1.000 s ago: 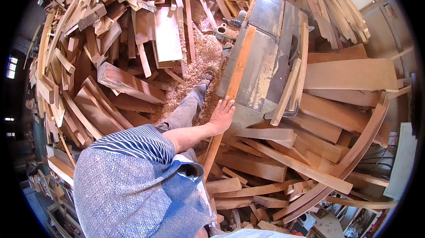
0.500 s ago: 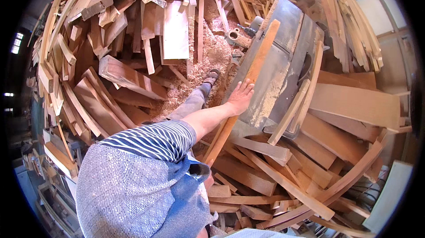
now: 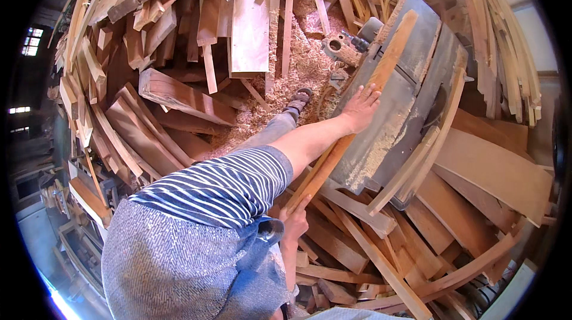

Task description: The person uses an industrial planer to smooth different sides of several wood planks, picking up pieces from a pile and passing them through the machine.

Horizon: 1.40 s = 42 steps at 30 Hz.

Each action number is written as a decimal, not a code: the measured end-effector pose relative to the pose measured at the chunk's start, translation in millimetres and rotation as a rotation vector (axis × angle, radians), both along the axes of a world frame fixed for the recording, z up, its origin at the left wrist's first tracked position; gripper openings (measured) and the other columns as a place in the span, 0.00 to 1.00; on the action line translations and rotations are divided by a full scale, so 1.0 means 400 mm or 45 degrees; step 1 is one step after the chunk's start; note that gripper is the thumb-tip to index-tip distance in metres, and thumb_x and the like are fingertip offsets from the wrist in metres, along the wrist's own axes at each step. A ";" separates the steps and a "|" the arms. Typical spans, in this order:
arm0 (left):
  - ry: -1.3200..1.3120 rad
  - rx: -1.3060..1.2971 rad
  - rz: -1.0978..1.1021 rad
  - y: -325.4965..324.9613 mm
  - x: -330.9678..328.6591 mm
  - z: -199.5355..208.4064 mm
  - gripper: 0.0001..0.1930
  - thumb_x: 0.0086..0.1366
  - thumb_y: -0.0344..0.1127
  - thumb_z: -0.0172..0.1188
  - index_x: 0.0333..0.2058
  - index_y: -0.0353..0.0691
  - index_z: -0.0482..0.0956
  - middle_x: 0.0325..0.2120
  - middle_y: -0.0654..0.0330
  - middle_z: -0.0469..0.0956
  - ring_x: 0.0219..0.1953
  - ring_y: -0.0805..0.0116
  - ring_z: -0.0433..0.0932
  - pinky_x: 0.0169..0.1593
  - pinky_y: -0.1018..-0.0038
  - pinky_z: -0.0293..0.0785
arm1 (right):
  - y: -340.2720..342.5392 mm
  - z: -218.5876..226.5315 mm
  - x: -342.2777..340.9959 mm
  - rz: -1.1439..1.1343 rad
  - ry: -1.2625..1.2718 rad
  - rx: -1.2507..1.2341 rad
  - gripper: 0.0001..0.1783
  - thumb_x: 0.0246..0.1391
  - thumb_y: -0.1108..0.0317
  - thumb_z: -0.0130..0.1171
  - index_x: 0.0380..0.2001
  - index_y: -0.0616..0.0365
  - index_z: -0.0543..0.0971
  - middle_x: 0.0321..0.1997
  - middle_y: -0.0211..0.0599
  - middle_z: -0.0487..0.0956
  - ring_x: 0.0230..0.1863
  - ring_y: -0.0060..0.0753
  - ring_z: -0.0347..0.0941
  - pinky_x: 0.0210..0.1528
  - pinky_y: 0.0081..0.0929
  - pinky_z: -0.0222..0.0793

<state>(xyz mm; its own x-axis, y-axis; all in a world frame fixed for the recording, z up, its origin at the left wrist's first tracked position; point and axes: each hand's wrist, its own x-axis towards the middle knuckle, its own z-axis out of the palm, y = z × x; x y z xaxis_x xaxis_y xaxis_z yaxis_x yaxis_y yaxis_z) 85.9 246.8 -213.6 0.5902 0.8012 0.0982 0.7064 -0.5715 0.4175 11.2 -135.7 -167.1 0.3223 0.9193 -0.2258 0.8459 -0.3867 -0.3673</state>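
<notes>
Two hands on wooden strip (image 3: 390, 55): your left hand (image 3: 360, 110) flat above machine bed (image 3: 381, 132), arm outstretched; right hand (image 3: 294, 223) pinching end short of bed.

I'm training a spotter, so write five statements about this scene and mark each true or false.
1. The left hand lies flat on a long board. True.
2. The right hand is raised clear of the board. False: it holds its near end.
3. The board's far part is over a grey machine table. True.
4. The striped sleeve is plain red. False: dark with white stripes.
5. Wood shavings cover floor near the shoe. True.
</notes>
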 end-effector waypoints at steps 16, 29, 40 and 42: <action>0.058 0.088 0.008 0.384 0.154 -0.032 0.28 0.67 0.34 0.44 0.66 0.32 0.65 0.72 0.50 0.54 0.77 0.49 0.41 0.76 0.48 0.38 | 0.379 -0.014 0.118 -0.007 0.039 0.084 0.54 0.45 0.64 0.65 0.74 0.65 0.51 0.24 0.54 0.78 0.23 0.56 0.78 0.24 0.47 0.75; 0.027 0.168 0.009 0.751 0.282 -0.043 0.28 0.68 0.35 0.41 0.65 0.34 0.66 0.72 0.51 0.55 0.77 0.48 0.44 0.76 0.52 0.40 | 0.727 -0.021 0.245 -0.018 0.081 0.052 0.57 0.45 0.66 0.64 0.75 0.63 0.47 0.24 0.56 0.79 0.24 0.59 0.79 0.26 0.46 0.75; -0.090 0.195 0.113 0.961 0.341 -0.066 0.32 0.72 0.49 0.43 0.68 0.37 0.60 0.73 0.51 0.52 0.77 0.52 0.40 0.77 0.52 0.37 | 0.975 -0.022 0.329 0.008 0.003 0.050 0.56 0.45 0.66 0.63 0.75 0.62 0.47 0.22 0.55 0.79 0.22 0.56 0.79 0.25 0.46 0.76; -0.379 0.207 0.105 0.923 0.274 -0.040 0.34 0.72 0.53 0.45 0.68 0.35 0.60 0.73 0.49 0.52 0.77 0.50 0.40 0.76 0.52 0.37 | 1.025 -0.024 0.343 -0.028 0.030 0.079 0.55 0.45 0.67 0.61 0.75 0.61 0.48 0.23 0.58 0.80 0.24 0.60 0.80 0.28 0.49 0.76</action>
<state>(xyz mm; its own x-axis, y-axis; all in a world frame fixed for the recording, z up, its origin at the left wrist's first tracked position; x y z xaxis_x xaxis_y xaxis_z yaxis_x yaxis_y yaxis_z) 195.6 615.8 -229.5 0.4505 0.8047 0.3866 0.6137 -0.5936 0.5206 148.3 274.4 -176.6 0.3380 0.9245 -0.1763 0.8283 -0.3812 -0.4107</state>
